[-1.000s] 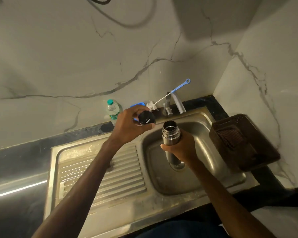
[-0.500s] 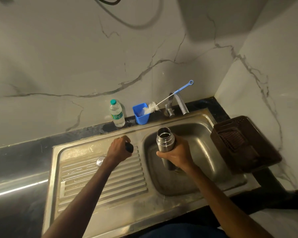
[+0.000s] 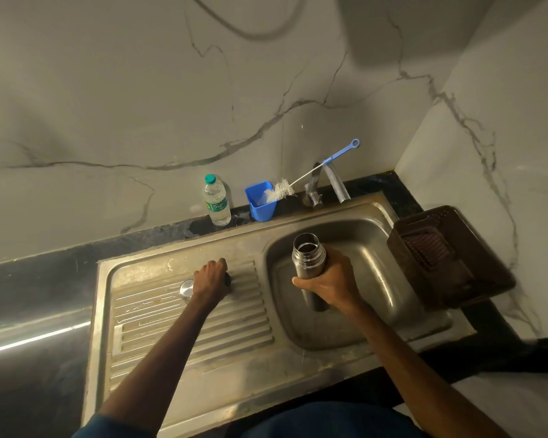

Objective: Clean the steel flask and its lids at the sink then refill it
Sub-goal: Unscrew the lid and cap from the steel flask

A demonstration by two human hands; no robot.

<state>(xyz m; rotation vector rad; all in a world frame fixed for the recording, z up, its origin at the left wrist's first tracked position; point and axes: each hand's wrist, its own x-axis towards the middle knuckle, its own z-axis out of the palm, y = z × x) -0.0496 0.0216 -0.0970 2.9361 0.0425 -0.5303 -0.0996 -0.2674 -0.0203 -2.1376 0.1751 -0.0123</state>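
Where the dark countertop (image 3: 29, 295) fills the left side, a bright streak of light lies across it, and the ribbed steel drainboard (image 3: 171, 327) starts just beside it. On the upper part of the drainboard stands a round steel cap (image 3: 186, 288), partly hidden behind the wrist of the left hand (image 3: 210, 278). That hand is knuckles-up with its fingers curled down over a black inner lid (image 3: 227, 280), of which only a dark sliver shows at the fingertips; the lid sits against the ribs.

Behind the drainboard, on the dark ledge by the marble wall, a clear water bottle (image 3: 216, 202) with a green cap stands upright. Just to its right is a blue plastic cup (image 3: 260, 206). A bottle brush (image 3: 301, 181) leans out of it, white bristles at the cup's rim and blue handle slanting up to the right, crossing in front of the steel tap (image 3: 316, 184).

Over the sink basin (image 3: 377, 248), the open steel flask (image 3: 309, 263) is held roughly upright, mouth up and uncapped, its lower body dark. The right hand (image 3: 332, 284) wraps round its middle, thumb across the near side.

Right of the basin, a brown perforated plastic basket (image 3: 456, 279) sits in the corner.
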